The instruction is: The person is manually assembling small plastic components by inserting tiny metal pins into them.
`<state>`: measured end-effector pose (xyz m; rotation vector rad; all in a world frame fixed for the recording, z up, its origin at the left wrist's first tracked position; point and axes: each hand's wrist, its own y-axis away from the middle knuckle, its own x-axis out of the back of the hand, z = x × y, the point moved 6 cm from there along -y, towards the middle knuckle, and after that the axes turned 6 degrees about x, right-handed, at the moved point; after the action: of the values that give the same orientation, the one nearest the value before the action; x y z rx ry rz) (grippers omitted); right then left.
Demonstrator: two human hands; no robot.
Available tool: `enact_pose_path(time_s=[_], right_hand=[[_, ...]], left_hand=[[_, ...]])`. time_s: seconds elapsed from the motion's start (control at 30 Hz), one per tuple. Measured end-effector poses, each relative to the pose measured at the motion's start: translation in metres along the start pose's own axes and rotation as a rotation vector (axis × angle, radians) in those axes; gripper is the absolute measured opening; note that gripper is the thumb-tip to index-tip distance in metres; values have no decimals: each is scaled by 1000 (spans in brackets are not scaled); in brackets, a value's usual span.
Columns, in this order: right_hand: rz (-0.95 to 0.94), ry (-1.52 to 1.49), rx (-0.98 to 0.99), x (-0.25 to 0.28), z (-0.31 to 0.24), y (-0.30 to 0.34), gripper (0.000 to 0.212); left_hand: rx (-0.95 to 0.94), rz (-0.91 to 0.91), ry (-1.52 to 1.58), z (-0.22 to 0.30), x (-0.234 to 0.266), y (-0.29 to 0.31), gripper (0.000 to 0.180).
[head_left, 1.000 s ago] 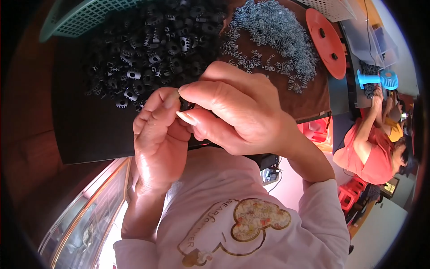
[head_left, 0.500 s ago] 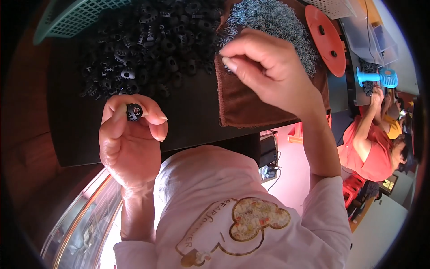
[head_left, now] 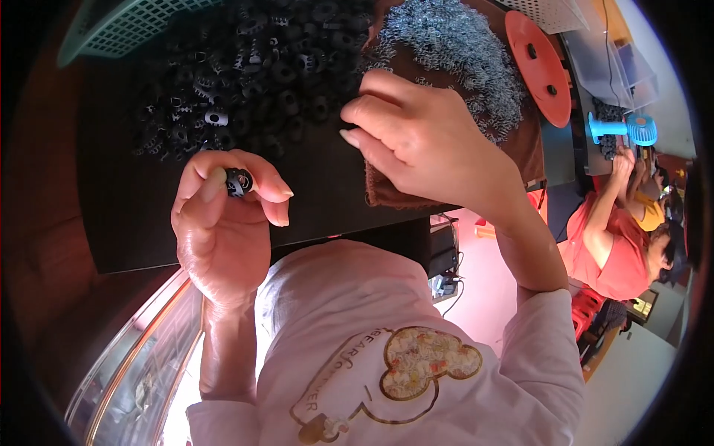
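Note:
Between thumb and fingers, my left hand (head_left: 227, 215) holds a small black claw clip (head_left: 239, 182), with a bit of metal, seemingly a spring, showing at its end. My right hand (head_left: 416, 134) hovers to the right, over the near-left edge of a brown cloth (head_left: 394, 189). Its fingers are curled toward the thumb in a loose pinch; anything between the tips is too small to make out. Beyond my left hand lies a heap of black clip parts (head_left: 260, 82). A pile of small silvery metal springs (head_left: 454, 52) spreads over the cloth behind my right hand.
A green mesh basket (head_left: 126, 33) stands at the far left. At the far right lie a red plate (head_left: 537, 67) with two black pieces, a clear plastic bin (head_left: 602, 63) and a blue fan (head_left: 625, 128). Another person in red (head_left: 610, 245) sits along the right.
My right hand has moved left and slightly nearer, away from the spring pile. My left hand has shifted a little right with the clip still in its fingers.

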<state>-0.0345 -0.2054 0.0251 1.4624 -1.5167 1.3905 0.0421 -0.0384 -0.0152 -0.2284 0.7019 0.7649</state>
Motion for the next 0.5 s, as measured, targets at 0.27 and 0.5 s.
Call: enact_pose_path(time_s=[0.27, 0.5], right_hand=[[-53, 10, 127, -3, -6, -4, 11], [-120, 81, 147, -4, -11, -9, 16]], left_hand=[[-12, -16, -21, 0, -2, -1, 26], [0, -9, -13, -2, -3, 0, 25]])
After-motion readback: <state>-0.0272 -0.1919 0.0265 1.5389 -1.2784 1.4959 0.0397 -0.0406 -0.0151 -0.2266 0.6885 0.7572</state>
